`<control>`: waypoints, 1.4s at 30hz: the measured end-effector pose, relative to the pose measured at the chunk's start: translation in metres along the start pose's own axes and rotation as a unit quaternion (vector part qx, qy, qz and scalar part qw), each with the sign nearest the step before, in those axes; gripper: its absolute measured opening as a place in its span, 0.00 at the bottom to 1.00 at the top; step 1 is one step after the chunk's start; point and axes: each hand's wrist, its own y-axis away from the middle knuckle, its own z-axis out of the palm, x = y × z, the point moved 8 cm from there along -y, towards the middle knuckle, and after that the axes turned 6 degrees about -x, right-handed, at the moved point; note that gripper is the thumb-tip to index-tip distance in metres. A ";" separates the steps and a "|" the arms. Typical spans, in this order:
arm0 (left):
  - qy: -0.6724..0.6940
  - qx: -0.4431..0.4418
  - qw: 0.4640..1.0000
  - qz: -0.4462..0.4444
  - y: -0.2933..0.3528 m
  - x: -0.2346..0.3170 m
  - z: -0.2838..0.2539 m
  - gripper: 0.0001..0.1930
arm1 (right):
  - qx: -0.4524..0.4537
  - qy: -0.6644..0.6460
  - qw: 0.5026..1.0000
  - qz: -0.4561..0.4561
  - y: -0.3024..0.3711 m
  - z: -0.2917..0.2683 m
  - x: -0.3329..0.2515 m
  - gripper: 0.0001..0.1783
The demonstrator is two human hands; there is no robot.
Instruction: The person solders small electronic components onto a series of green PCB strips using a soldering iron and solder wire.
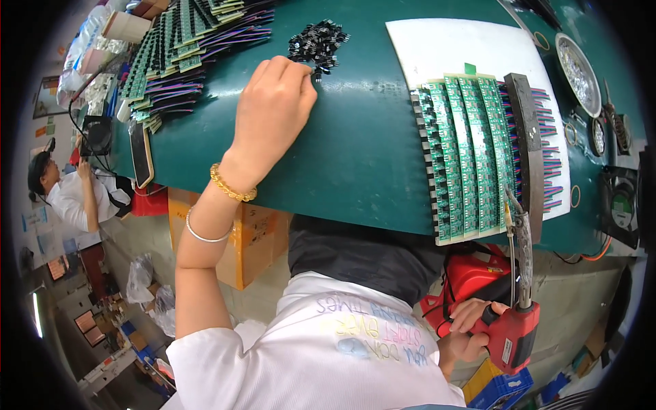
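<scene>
My left hand (277, 96) is at the near edge of a pile of small black connectors (320, 44). Its thumb and fingers are pinched together, and a small black connector (316, 77) shows at the fingertips. My right hand (468, 331) grips a red soldering gun (516, 338), whose long metal nozzle points away from me. The nozzle's tip is over the right side of a green circuit board panel (470, 157). Black connectors line the panel's left edge, and coloured wires (550, 150) run out on its right, under a dark metal bar (525, 143).
A white board (451, 51) lies under the panel on the green table (342, 150). Wired circuit strips (184, 55) are stacked far left, near a phone-like slab (141, 157). A round metal dish (577, 75) sits right. Another person (75, 188) is at far left; a cardboard box (253, 239) stands below.
</scene>
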 end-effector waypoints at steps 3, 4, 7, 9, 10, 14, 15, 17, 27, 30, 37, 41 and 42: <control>0.022 -0.001 1.000 0.003 0.000 -0.005 -0.003 0.05 | 0.004 0.014 0.999 0.034 -0.007 0.003 -0.002 0.40; 0.078 -0.005 0.995 -0.054 0.002 -0.012 -0.007 0.05 | -0.012 0.016 0.998 0.055 -0.010 0.005 0.000 0.38; 0.258 -0.035 0.951 -0.166 0.013 0.003 -0.008 0.05 | -0.045 -0.026 0.998 -0.032 -0.015 0.012 0.000 0.36; 0.357 -0.097 0.912 -0.178 0.025 0.054 -0.022 0.05 | 0.008 0.017 1.000 0.002 -0.001 0.009 0.003 0.37; 0.384 -0.102 0.911 -0.112 0.029 0.089 -0.029 0.04 | 0.077 -0.026 0.989 0.125 0.009 0.000 0.022 0.26; 0.518 -0.097 0.841 0.122 0.060 0.182 -0.039 0.17 | -0.023 0.155 0.983 0.091 -0.026 0.037 0.004 0.35; 0.532 -0.105 0.830 0.130 0.063 0.190 -0.034 0.21 | -0.018 0.159 0.983 0.091 -0.024 0.037 0.005 0.35; 0.536 -0.108 0.825 0.146 0.065 0.197 -0.029 0.22 | -0.021 0.203 0.975 0.091 -0.019 0.036 0.006 0.34; 0.551 -0.116 0.810 0.163 0.073 0.199 -0.023 0.18 | -0.111 0.250 0.954 0.120 -0.005 0.022 0.013 0.33; 0.564 -0.149 0.794 0.168 0.073 0.197 -0.020 0.17 | -0.145 0.287 0.942 0.093 -0.015 0.033 0.004 0.32; 0.411 -0.072 0.889 0.191 0.066 0.185 -0.023 0.18 | -0.103 0.251 0.958 0.089 0.012 0.004 0.028 0.33; 0.354 -0.046 0.925 0.130 0.050 0.165 -0.007 0.15 | -0.111 0.154 0.977 0.094 0.014 0.005 0.021 0.24; 0.355 -0.049 0.925 0.129 0.051 0.165 -0.003 0.15 | -0.112 0.129 0.981 0.095 0.013 0.005 0.018 0.21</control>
